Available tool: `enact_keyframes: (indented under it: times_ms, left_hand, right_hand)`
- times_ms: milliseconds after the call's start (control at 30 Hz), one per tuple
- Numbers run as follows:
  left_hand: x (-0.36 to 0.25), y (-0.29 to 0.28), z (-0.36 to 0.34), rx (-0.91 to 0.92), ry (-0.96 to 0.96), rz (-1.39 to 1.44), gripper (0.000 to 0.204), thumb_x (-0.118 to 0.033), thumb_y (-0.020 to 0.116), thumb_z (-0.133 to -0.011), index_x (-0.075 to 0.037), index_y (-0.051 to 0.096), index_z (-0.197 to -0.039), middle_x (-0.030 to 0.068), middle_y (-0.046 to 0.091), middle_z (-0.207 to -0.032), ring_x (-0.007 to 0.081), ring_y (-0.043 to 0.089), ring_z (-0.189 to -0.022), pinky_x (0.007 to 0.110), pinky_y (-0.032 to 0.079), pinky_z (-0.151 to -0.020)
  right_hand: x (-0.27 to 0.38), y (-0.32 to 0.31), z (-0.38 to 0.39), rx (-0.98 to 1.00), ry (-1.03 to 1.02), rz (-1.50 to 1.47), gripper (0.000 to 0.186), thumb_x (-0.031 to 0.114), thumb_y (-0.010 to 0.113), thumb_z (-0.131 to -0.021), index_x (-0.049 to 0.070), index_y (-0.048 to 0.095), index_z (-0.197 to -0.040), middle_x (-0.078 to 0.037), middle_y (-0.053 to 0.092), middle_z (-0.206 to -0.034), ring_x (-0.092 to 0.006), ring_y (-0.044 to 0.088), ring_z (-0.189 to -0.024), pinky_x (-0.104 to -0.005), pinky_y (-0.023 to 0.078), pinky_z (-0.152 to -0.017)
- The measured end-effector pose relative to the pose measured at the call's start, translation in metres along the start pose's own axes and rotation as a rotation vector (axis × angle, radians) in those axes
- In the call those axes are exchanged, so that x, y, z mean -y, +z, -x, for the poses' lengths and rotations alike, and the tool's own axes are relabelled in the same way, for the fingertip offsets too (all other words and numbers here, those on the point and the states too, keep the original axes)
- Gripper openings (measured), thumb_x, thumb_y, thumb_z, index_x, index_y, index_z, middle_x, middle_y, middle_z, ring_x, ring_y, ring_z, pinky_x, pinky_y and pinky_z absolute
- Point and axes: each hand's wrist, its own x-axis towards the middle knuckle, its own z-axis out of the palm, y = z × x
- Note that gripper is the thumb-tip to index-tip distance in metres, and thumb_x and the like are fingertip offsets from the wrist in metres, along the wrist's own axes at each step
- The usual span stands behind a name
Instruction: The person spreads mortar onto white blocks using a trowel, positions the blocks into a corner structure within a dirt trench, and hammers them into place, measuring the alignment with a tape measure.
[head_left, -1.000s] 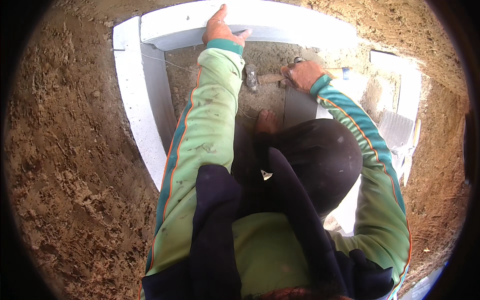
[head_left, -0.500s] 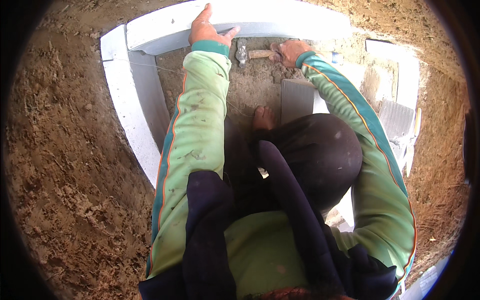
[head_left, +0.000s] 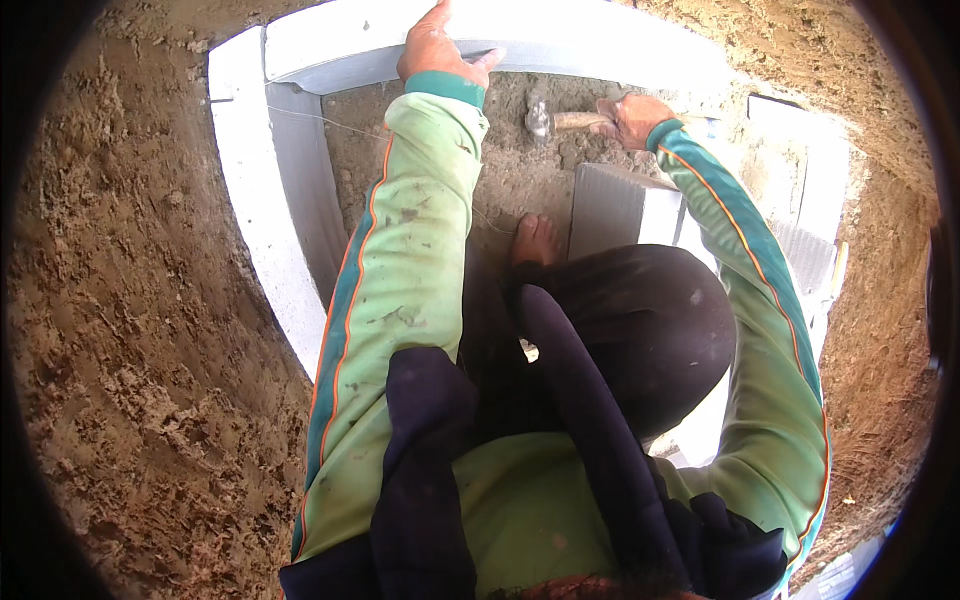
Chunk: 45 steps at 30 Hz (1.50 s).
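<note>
left hand (head_left: 437, 52): fingers spread, resting on far block (head_left: 590, 40)
right hand (head_left: 637, 120): wrapped round hammer (head_left: 538, 115) handle, head near side of far block
step: looks like steadying block, hammer held
next move: probably calls for firm left hold, fingers clear
far block: white, smooth, long
hammer: metal head, wooden handle
soil (head_left: 150, 300): brown, rough

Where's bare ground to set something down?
Best patch: soil between hammer, bare foot and left sleeve. A narrower strip lies between that sleeve and the left-hand white block. Thin string runs into both. Crowded around right hand, hammer and light block near the knee.
</note>
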Motion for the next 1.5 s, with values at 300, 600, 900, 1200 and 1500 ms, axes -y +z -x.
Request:
enact_keyframes:
  times_ms: [300,600,900,1200,1500]
  left_hand:
    - [0.002,0.009,-0.005,0.053,-0.25,0.575,0.044,-0.031,0.056,-0.102,-0.016,0.053,-0.143,0.0061,0.048,-0.147,0.0325,0.046,-0.135,0.067,0.046,-0.101]
    - [-0.016,0.011,-0.002,-0.04,-0.34,0.66,0.046,-0.029,0.057,-0.101,-0.014,0.052,-0.143,0.0067,0.045,-0.149,0.0341,0.044,-0.136,0.068,0.046,-0.102]
    - [0.02,-0.003,-0.004,0.008,0.208,-0.228,0.045,-0.021,0.056,-0.101,-0.012,0.049,-0.145,0.0079,0.048,-0.145,0.0319,0.045,-0.135,0.063,0.049,-0.101]
    - [-0.019,0.011,0.005,0.028,-0.292,0.567,0.043,-0.02,0.052,-0.103,-0.015,0.049,-0.146,0.0071,0.047,-0.146,0.0332,0.049,-0.131,0.062,0.05,-0.101]
    - [-0.016,0.01,0.005,-0.021,-0.335,0.496,0.041,-0.034,0.054,-0.102,-0.02,0.054,-0.14,0.0056,0.054,-0.14,0.0344,0.051,-0.132,0.064,0.045,-0.104]
  right_hand:
    - [-0.037,0.011,0.002,-0.093,0.041,0.083,0.052,0.059,0.05,-0.1,0.011,0.06,-0.116,-0.017,0.072,-0.087,-0.0401,0.069,-0.091,-0.0539,0.053,-0.076]
    - [-0.053,0.02,0.008,0.013,0.231,0.061,0.055,0.064,0.049,-0.098,0.014,0.061,-0.119,-0.02,0.071,-0.084,-0.0405,0.07,-0.089,-0.053,0.055,-0.08]
    - [-0.078,0.033,0.015,0.036,0.33,0.03,0.057,0.065,0.049,-0.098,0.013,0.062,-0.117,-0.021,0.071,-0.085,-0.0421,0.069,-0.09,-0.0537,0.054,-0.08]
    - [-0.113,0.055,0.036,0.046,0.33,-0.014,0.063,0.065,0.05,-0.097,0.009,0.069,-0.118,-0.023,0.071,-0.09,-0.0407,0.07,-0.094,-0.0506,0.055,-0.085]
    - [-0.129,0.063,0.037,0.067,0.344,0.003,0.068,0.069,0.049,-0.096,0.009,0.068,-0.122,-0.023,0.071,-0.088,-0.0413,0.07,-0.092,-0.052,0.055,-0.085]
